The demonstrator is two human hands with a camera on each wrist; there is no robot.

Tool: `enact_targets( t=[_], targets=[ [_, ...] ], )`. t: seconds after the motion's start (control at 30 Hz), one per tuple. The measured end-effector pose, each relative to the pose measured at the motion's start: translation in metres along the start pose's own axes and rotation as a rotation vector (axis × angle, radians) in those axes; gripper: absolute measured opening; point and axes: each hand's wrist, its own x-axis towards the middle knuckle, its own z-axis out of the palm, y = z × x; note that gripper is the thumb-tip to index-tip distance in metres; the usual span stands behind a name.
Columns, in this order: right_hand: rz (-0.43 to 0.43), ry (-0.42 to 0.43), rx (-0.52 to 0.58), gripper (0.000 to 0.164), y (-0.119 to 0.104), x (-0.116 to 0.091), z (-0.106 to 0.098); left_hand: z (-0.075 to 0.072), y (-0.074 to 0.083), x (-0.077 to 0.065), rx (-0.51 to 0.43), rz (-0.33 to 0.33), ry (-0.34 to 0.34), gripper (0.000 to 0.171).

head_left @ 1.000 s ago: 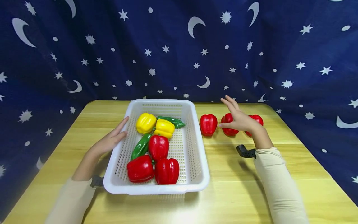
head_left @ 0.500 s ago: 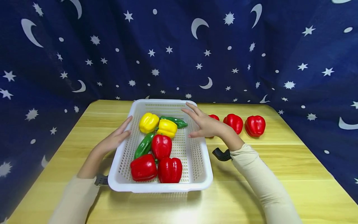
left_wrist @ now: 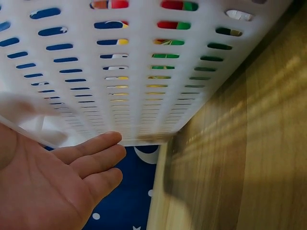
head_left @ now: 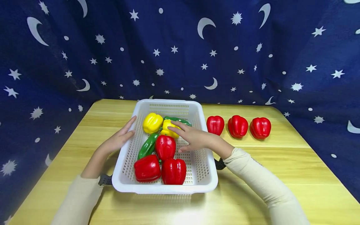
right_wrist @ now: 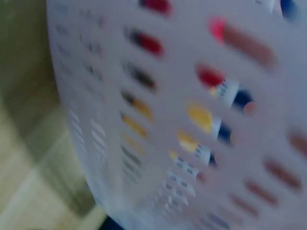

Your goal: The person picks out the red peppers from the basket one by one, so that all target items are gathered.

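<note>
From the head view, I see the white basket (head_left: 166, 189) on the desk (head_left: 281, 162), with the left hand (head_left: 121, 137) against its left rim, fingers fairly straight. The right hand (head_left: 194, 136) hangs in over the right rim. Its grip is wide, fingers spread and apparently holding nothing. The fingertips overlap the rear-middle yellow pepper (head_left: 166, 126), while the thumb points down near the middle red pepper (head_left: 165, 148); I cannot tell whether either is touched. Another yellow pepper (head_left: 152, 122), the left green pepper (head_left: 148, 146) and two front red peppers crowd close by, and three red peppers stand in a row on the desk, right of the basket. To my mind, the hand does best to settle on one pepper, come in from above and pinch its broad sides, since those glossy skins could slip or nudge a neighbour.

From the left wrist, the fingers show extended beside the slotted wall, gripping nothing. A light, steady press there should keep the basket from sliding.

From the right wrist, things are blurred: slotted wall, with red and yellow behind. The grip cannot be judged here; I'd keep that wrist high enough to spare the rim.
</note>
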Motion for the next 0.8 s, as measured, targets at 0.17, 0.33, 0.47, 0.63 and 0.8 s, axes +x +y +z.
enact_targets(
  t=[0.17,0.33,0.47,0.63,0.8],
  targets=[
    [-0.065,-0.042,-0.046,0.082,-0.007,0.008,0.012,0.001,-0.001,0.002,-0.015,0.0,-0.011,0.061],
    [-0.11,-0.039,-0.04,0.082,-0.011,0.016,0.018,-0.001,0.002,0.001,0.004,-0.013,-0.001,0.062],
    [-0.117,-0.057,-0.05,0.086,-0.016,0.02,0.017,-0.002,0.004,0.001,0.008,-0.012,-0.005,0.062],
    [-0.081,-0.099,-0.112,0.091,-0.02,0.024,0.016,-0.001,0.004,0.002,0.003,-0.02,-0.004,0.061],
    [-0.049,-0.097,-0.151,0.095,-0.02,0.027,0.018,-0.002,0.004,0.0,0.006,-0.025,-0.002,0.062]
  ],
)
